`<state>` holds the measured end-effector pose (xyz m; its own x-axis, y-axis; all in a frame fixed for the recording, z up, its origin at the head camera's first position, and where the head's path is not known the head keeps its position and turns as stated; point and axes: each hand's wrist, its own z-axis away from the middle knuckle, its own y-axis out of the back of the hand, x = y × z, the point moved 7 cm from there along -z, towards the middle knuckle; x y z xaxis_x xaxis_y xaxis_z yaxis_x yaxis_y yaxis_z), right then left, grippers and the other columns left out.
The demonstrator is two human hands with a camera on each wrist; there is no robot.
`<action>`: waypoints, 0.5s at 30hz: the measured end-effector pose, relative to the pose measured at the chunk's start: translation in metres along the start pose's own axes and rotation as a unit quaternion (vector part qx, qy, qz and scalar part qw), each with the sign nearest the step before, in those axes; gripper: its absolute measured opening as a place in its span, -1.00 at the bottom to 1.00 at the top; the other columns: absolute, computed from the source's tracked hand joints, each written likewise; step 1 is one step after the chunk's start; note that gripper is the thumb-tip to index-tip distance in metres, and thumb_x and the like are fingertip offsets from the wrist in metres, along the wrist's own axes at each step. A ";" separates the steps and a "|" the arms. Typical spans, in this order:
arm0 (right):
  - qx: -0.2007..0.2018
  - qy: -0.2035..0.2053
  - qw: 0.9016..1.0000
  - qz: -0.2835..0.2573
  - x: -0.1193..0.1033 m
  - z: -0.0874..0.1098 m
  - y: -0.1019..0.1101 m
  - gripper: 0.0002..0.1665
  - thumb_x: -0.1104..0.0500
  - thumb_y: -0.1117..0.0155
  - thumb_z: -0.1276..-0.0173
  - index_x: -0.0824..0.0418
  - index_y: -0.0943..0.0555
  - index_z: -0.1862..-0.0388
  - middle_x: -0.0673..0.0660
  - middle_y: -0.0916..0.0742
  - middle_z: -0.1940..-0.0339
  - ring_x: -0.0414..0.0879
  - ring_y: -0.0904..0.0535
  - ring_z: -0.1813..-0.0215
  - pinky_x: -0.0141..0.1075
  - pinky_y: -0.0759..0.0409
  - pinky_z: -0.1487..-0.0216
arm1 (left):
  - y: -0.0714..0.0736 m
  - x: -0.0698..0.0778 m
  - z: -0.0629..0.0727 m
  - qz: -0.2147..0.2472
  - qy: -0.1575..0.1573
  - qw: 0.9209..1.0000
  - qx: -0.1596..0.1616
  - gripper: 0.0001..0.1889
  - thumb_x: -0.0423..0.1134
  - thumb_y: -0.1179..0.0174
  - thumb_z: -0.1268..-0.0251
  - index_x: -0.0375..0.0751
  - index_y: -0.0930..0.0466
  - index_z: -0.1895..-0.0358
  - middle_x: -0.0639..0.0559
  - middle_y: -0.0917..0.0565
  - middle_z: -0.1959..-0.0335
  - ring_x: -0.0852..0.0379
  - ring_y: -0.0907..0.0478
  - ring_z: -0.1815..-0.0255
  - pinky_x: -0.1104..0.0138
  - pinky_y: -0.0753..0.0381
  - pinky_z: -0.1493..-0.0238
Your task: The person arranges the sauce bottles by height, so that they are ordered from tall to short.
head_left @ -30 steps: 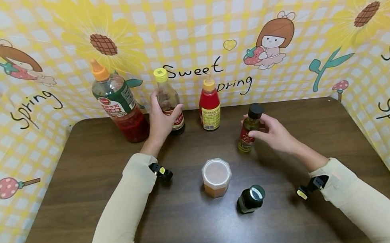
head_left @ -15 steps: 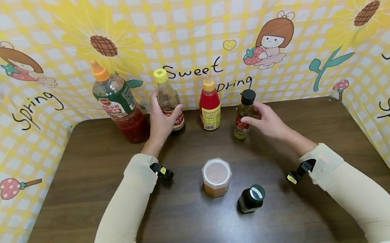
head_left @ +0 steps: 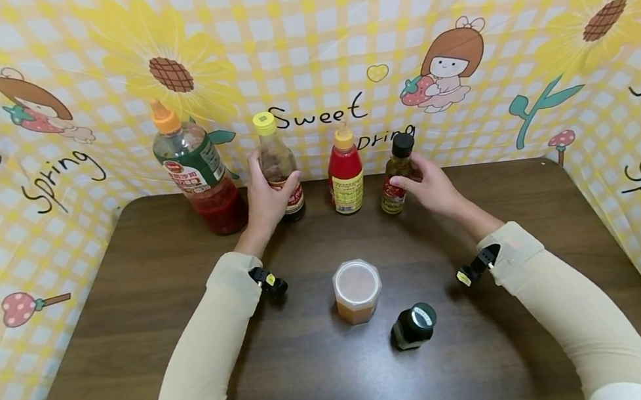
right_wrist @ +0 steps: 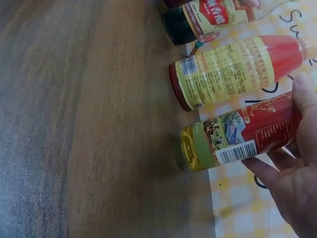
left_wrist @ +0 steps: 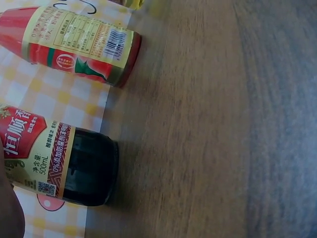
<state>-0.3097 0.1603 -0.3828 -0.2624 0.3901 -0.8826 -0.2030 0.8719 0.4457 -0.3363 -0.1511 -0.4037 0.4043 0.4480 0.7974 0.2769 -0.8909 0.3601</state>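
Note:
In the head view my left hand (head_left: pixel 268 200) grips a vinegar bottle (head_left: pixel 277 159) with a yellow cap, standing at the back of the table. Its dark base and red label show in the left wrist view. Further right, my right hand (head_left: pixel 434 188) holds a small olive oil bottle (head_left: pixel 393 191) with a black cap, thumb across its red label. The oil bottle (right_wrist: pixel 242 131) is upright; whether its base touches the table I cannot tell. Between the two hands stands a red ketchup bottle (head_left: pixel 346 180) with a yellow label, close beside the oil bottle.
A large sauce bottle (head_left: pixel 199 174) with an orange nozzle stands left of the vinegar. Nearer the front are a lidded jar (head_left: pixel 357 291) with orange-brown contents and a small dark jar (head_left: pixel 413 326). A checked cloth (head_left: pixel 303 43) hangs behind the brown table (head_left: pixel 293 375).
My right hand has carried the olive oil bottle back and slightly left, toward the rear edge beside the ketchup. My left hand has stayed on the vinegar bottle.

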 end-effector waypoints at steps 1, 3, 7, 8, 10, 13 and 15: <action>0.002 -0.002 1.000 -0.001 -0.002 0.000 0.001 -0.46 0.33 -0.23 -0.51 0.52 -0.38 -0.37 0.50 -0.61 -0.20 0.27 -0.54 -0.24 0.10 -0.46 -0.32 | 0.000 0.000 0.000 -0.001 0.000 1.000 -0.001 -0.12 -0.05 -0.43 -0.27 -0.24 -0.10 -0.50 -0.35 -0.48 -0.24 -0.21 -0.51 -0.20 -0.11 -0.48 -0.24; 0.005 -0.006 1.000 -0.008 -0.001 -0.001 0.001 -0.46 0.34 -0.23 -0.50 0.53 -0.37 -0.37 0.51 -0.60 -0.20 0.27 -0.54 -0.25 0.09 -0.46 -0.33 | -0.001 0.000 0.000 -0.001 0.001 1.000 -0.002 -0.12 -0.05 -0.43 -0.27 -0.23 -0.09 -0.50 -0.35 -0.49 -0.23 -0.21 -0.51 -0.20 -0.11 -0.49 -0.23; 0.013 -0.007 1.000 -0.015 0.001 -0.003 0.002 -0.47 0.35 -0.23 -0.50 0.54 -0.38 -0.35 0.51 -0.61 -0.19 0.26 -0.55 -0.23 0.07 -0.47 -0.31 | -0.002 -0.002 0.001 -0.003 0.006 1.000 -0.003 -0.11 -0.04 -0.43 -0.27 -0.22 -0.08 -0.51 -0.35 -0.49 -0.24 -0.21 -0.51 -0.20 -0.10 -0.49 -0.24; 0.016 -0.006 1.000 -0.015 0.003 -0.004 0.003 -0.48 0.35 -0.23 -0.50 0.53 -0.38 -0.35 0.51 -0.61 -0.19 0.26 -0.55 -0.23 0.07 -0.47 -0.30 | -0.002 -0.002 0.001 -0.003 0.007 1.000 -0.003 -0.11 -0.04 -0.43 -0.27 -0.22 -0.09 -0.51 -0.35 -0.49 -0.24 -0.21 -0.51 -0.20 -0.10 -0.49 -0.24; 0.021 -0.003 1.000 -0.015 0.005 -0.004 0.004 -0.47 0.35 -0.24 -0.50 0.54 -0.38 -0.35 0.51 -0.61 -0.19 0.25 -0.55 -0.23 0.08 -0.48 -0.30 | -0.002 -0.003 0.001 -0.005 0.008 1.000 -0.002 -0.11 -0.03 -0.42 -0.27 -0.21 -0.09 -0.51 -0.35 -0.50 -0.23 -0.21 -0.51 -0.20 -0.10 -0.49 -0.24; 0.022 0.001 1.000 -0.020 0.006 -0.005 0.004 -0.45 0.36 -0.23 -0.49 0.55 -0.36 -0.37 0.51 -0.60 -0.21 0.26 -0.54 -0.25 0.09 -0.47 -0.31 | -0.001 -0.002 0.001 -0.008 0.008 1.000 0.002 -0.12 -0.03 -0.43 -0.26 -0.21 -0.10 -0.50 -0.34 -0.52 -0.22 -0.20 -0.52 -0.20 -0.07 -0.49 -0.24; 0.022 0.003 0.999 -0.027 0.007 -0.005 0.003 -0.43 0.37 -0.24 -0.49 0.56 -0.35 -0.38 0.52 -0.59 -0.22 0.27 -0.53 -0.26 0.10 -0.46 -0.32 | 0.000 -0.001 0.001 -0.008 0.007 1.000 0.005 -0.12 -0.03 -0.43 -0.26 -0.21 -0.11 -0.50 -0.33 -0.53 -0.20 -0.20 -0.53 -0.19 -0.06 -0.49 -0.24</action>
<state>-0.3172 0.1640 -0.3863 -0.2587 0.3400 -0.9041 -0.1746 0.9041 0.3900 -0.3363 -0.1515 -0.4051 0.3869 0.4614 0.7984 0.2927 -0.8825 0.3682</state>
